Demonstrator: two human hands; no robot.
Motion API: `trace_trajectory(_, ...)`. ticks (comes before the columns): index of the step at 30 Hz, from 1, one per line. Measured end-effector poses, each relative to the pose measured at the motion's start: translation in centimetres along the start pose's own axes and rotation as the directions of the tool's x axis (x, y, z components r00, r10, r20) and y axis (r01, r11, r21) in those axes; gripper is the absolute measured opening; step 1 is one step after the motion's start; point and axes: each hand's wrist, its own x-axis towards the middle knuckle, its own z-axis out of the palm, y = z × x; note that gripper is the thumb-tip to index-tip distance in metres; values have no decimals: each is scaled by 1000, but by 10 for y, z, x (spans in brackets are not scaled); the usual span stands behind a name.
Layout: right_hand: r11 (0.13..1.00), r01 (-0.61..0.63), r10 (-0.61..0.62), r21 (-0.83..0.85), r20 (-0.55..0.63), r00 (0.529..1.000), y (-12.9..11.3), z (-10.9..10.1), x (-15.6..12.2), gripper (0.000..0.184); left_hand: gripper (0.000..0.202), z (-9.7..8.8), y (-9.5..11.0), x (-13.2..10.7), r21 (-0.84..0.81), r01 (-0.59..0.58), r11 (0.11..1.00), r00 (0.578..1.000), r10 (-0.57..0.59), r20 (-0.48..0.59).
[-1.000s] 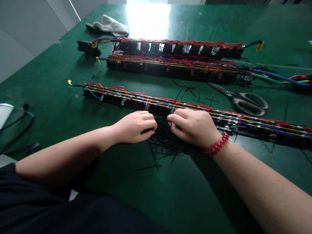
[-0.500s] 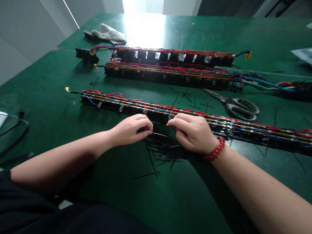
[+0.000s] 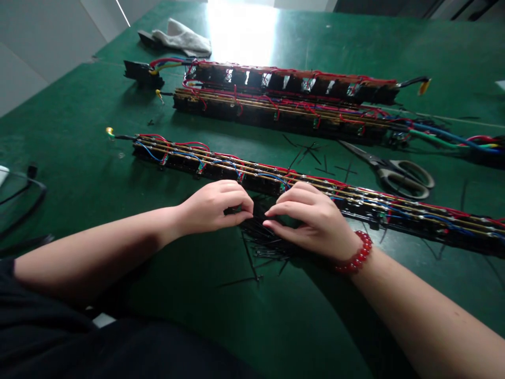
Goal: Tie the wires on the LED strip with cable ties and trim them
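Note:
A long black strip of sockets wired with red, blue and brass-coloured conductors lies across the green table in front of me. Just in front of its middle sits a loose pile of black cable ties. My left hand has its fingers curled and pinched on black ties at the pile's left edge. My right hand, with a red bead bracelet on the wrist, reaches its fingertips down into the same pile, fingers bent and close together. The two hands almost touch.
Two more wired strips lie side by side further back. Scissors rest to the right between the strips, with cut tie ends scattered nearby. A white cloth lies at the far left, black cables at the left edge.
My right hand has come off the strip and dropped toward the tie pile. The single tie stretched between both hands half a second ago no longer shows. My left hand has barely moved.

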Motion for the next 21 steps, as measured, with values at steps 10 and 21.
trace_trajectory(10, 999, -37, 38, 32, -55, 998, -6, 0, 0, 6, 20, 0, 1, -2, -44, -4, 999, 995, 0, -97)
trace_trajectory(21, 714, -508, 641, 482, -157, 751, -4, 7, -5, 35, 14, 4, -4, -3, -145, 236, 961, 969, -244, -38)
